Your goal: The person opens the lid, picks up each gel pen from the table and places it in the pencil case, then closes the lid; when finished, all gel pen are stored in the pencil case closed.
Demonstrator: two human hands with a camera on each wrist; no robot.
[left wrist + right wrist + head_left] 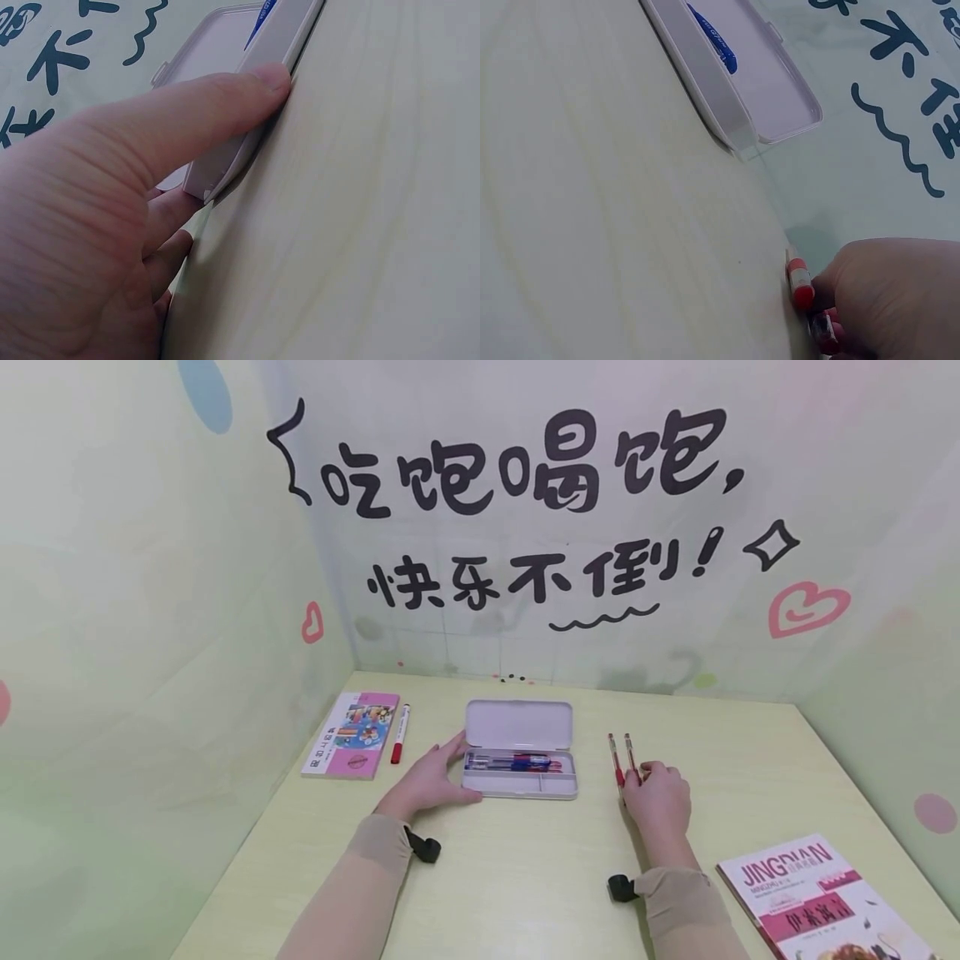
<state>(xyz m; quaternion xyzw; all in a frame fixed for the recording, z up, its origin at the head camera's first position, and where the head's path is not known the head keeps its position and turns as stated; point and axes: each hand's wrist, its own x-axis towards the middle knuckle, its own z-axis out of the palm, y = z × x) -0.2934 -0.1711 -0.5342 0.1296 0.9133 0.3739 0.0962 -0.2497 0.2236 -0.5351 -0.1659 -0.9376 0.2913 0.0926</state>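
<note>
A white pencil case (pixel 558 785) lies with its lid (pixel 519 724) raised at the back; several blue and red pens (pixel 513 763) sit in its rear compartment. My left hand (pixel 431 785) holds the case's left end. In the left wrist view its thumb (pixel 247 94) presses the front wall, with the fingers round the end. To the right of the case, my right hand (pixel 660 802) pinches a red pen (pixel 630 752) near its lower end. A second red pen (pixel 616 762) lies just left of it, close to the fingers; whether they touch it I cannot tell.
At the left back lies a pink and white book (pixel 352 735) with a red-capped marker (pixel 401 733) beside it. Another book (pixel 825 902) lies at the front right. Printed walls (pixel 525 643) enclose the table (pixel 517 877) at the back and both sides.
</note>
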